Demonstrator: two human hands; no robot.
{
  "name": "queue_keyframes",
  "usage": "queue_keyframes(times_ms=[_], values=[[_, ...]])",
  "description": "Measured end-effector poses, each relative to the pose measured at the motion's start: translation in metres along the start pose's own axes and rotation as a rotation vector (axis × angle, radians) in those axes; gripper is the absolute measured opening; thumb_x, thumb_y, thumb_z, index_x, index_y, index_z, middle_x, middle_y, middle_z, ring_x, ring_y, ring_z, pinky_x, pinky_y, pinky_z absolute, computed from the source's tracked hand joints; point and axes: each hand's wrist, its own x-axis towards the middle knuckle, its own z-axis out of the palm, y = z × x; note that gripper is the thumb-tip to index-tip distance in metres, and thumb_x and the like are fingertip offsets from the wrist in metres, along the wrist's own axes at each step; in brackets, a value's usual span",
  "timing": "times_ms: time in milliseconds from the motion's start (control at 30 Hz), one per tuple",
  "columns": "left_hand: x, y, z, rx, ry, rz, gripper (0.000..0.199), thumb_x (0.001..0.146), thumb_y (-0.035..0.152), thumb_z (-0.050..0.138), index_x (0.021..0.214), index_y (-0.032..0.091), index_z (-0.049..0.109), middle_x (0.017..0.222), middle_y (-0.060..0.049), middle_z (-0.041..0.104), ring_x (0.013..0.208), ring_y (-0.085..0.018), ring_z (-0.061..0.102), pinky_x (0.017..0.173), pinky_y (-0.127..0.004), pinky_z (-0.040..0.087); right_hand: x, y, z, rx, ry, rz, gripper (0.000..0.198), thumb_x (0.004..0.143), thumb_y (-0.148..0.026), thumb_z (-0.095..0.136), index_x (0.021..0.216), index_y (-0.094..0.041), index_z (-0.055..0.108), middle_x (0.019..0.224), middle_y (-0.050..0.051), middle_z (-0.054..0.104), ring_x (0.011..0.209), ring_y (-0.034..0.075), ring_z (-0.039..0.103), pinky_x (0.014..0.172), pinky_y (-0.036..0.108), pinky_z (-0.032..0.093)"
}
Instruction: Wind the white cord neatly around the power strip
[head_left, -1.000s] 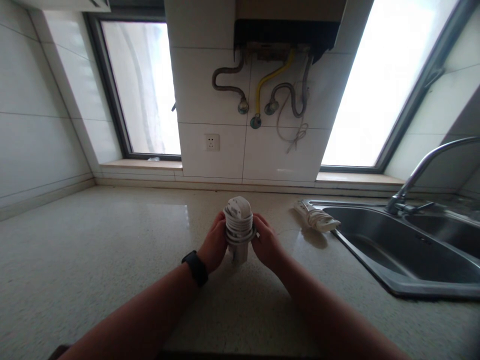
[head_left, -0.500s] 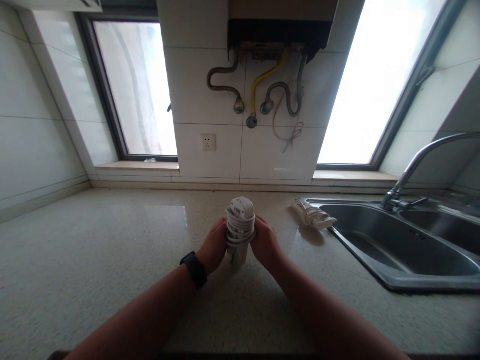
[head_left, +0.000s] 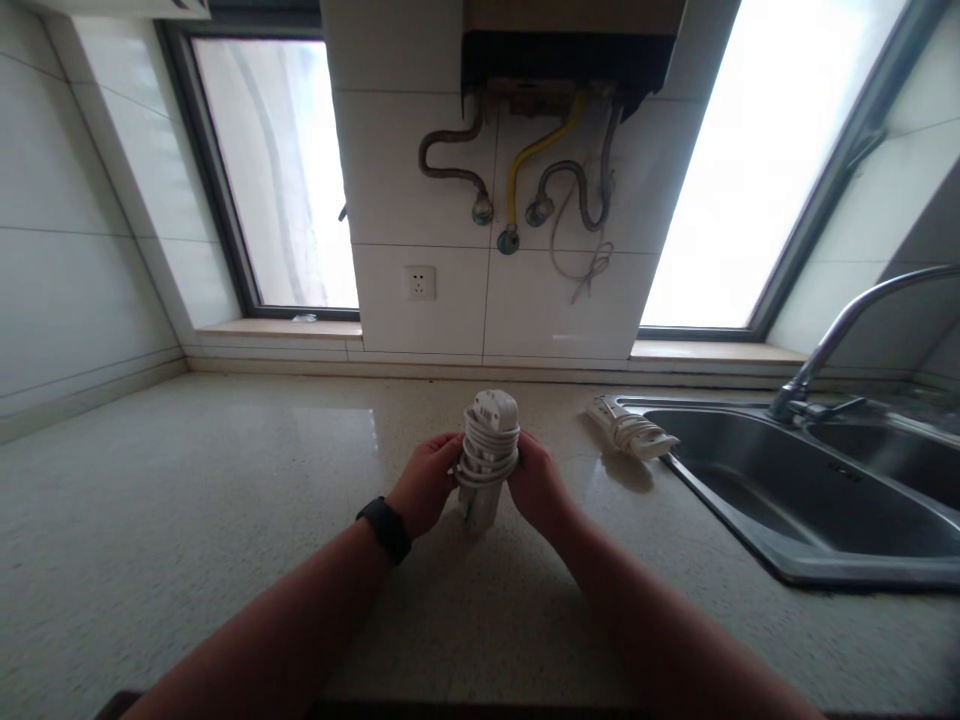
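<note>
A white power strip, its white cord wound round it in several turns, stands between my two hands over the counter. The plug sits at its top end. My left hand, with a black watch on the wrist, grips the wound cord from the left. From the other side my right hand is closed on it, most of its fingers hidden behind the bundle. A second white power strip with wrapped cord lies to the right, its end against the sink rim.
A steel double sink with a curved faucet fills the right side. The speckled counter runs to the tiled back wall. A wall socket and pipes under a heater are above.
The whole view has shifted slightly. Both hands still hold the power strip; the left fingers have moved a little along the cord's side.
</note>
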Motion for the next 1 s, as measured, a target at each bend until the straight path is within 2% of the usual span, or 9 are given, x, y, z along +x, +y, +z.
queue_keyframes(times_ms=[133, 233, 300, 533, 667, 800, 833, 900, 1000], values=[[0.0, 0.006, -0.001, 0.019, -0.035, -0.021, 0.045, 0.083, 0.044, 0.076, 0.098, 0.002, 0.068, 0.096, -0.014, 0.062, 0.075, -0.012, 0.053, 0.066, -0.023, 0.043, 0.002, -0.005, -0.002, -0.034, -0.047, -0.03, 0.014, 0.083, -0.007, 0.049, 0.09, -0.009, 0.061, 0.092, 0.006, 0.06, 0.086, 0.014, 0.054, 0.077, 0.024, 0.04], [0.001, 0.012, -0.001, 0.025, -0.059, -0.059, 0.044, 0.082, 0.043, 0.077, 0.096, 0.002, 0.069, 0.095, -0.016, 0.062, 0.079, -0.015, 0.056, 0.073, -0.027, 0.046, 0.001, -0.004, -0.002, -0.001, -0.048, -0.022, 0.033, 0.085, -0.007, 0.05, 0.115, -0.012, 0.062, 0.106, 0.005, 0.064, 0.094, 0.013, 0.056, 0.083, 0.023, 0.041], [0.002, 0.015, -0.002, 0.026, -0.083, -0.071, 0.043, 0.082, 0.041, 0.077, 0.096, 0.001, 0.069, 0.095, -0.017, 0.062, 0.081, -0.016, 0.056, 0.076, -0.029, 0.047, 0.0, -0.002, -0.001, -0.002, -0.042, -0.006, 0.037, 0.087, -0.008, 0.05, 0.123, -0.013, 0.059, 0.109, 0.005, 0.064, 0.094, 0.013, 0.056, 0.084, 0.022, 0.042], [0.0, 0.012, -0.003, 0.029, -0.097, -0.026, 0.036, 0.088, 0.042, 0.07, 0.093, 0.006, 0.071, 0.095, -0.014, 0.064, 0.08, -0.016, 0.057, 0.073, -0.026, 0.046, -0.002, -0.002, 0.002, -0.014, -0.095, 0.062, 0.023, 0.088, -0.013, 0.05, 0.109, -0.01, 0.059, 0.096, 0.006, 0.064, 0.085, 0.013, 0.054, 0.077, 0.024, 0.041], [-0.005, 0.009, 0.005, -0.005, -0.127, 0.092, 0.036, 0.091, 0.045, 0.067, 0.111, 0.015, 0.07, 0.119, -0.009, 0.062, 0.106, -0.017, 0.056, 0.098, -0.027, 0.043, -0.003, -0.005, 0.005, 0.008, -0.095, 0.11, 0.024, 0.087, -0.013, 0.048, 0.108, -0.013, 0.06, 0.095, 0.003, 0.065, 0.084, 0.013, 0.055, 0.075, 0.024, 0.042], [-0.006, 0.005, 0.005, -0.028, -0.238, 0.082, 0.065, 0.095, 0.067, 0.05, 0.13, 0.013, 0.058, 0.133, -0.013, 0.056, 0.125, -0.022, 0.051, 0.111, -0.035, 0.037, -0.002, -0.008, 0.003, 0.024, -0.063, 0.178, 0.021, 0.088, -0.016, 0.048, 0.105, -0.014, 0.061, 0.092, 0.002, 0.065, 0.086, 0.014, 0.058, 0.076, 0.025, 0.043], [-0.006, 0.003, 0.002, -0.004, -0.264, 0.113, 0.065, 0.093, 0.064, 0.057, 0.134, 0.014, 0.054, 0.134, -0.013, 0.056, 0.125, -0.023, 0.052, 0.111, -0.036, 0.037, -0.001, -0.008, 0.002, 0.021, -0.058, 0.187, 0.019, 0.088, -0.016, 0.049, 0.103, -0.014, 0.06, 0.09, 0.002, 0.064, 0.088, 0.015, 0.059, 0.078, 0.026, 0.044], [-0.006, 0.001, -0.003, 0.108, -0.361, 0.181, 0.078, 0.077, 0.041, 0.083, 0.141, 0.017, 0.046, 0.136, -0.011, 0.055, 0.126, -0.022, 0.053, 0.113, -0.034, 0.036, 0.001, -0.008, 0.0, 0.011, -0.064, 0.215, 0.02, 0.087, -0.015, 0.049, 0.105, -0.014, 0.058, 0.092, 0.003, 0.064, 0.092, 0.017, 0.06, 0.08, 0.027, 0.044], [-0.008, -0.001, -0.004, 0.242, -0.319, 0.155, 0.086, 0.069, 0.02, 0.088, 0.141, 0.017, 0.041, 0.136, -0.013, 0.054, 0.123, -0.024, 0.055, 0.107, -0.041, 0.045, 0.004, -0.002, -0.001, 0.033, -0.126, 0.26, 0.03, 0.088, -0.019, 0.049, 0.116, -0.015, 0.057, 0.102, 0.004, 0.066, 0.094, 0.018, 0.06, 0.081, 0.03, 0.044]])
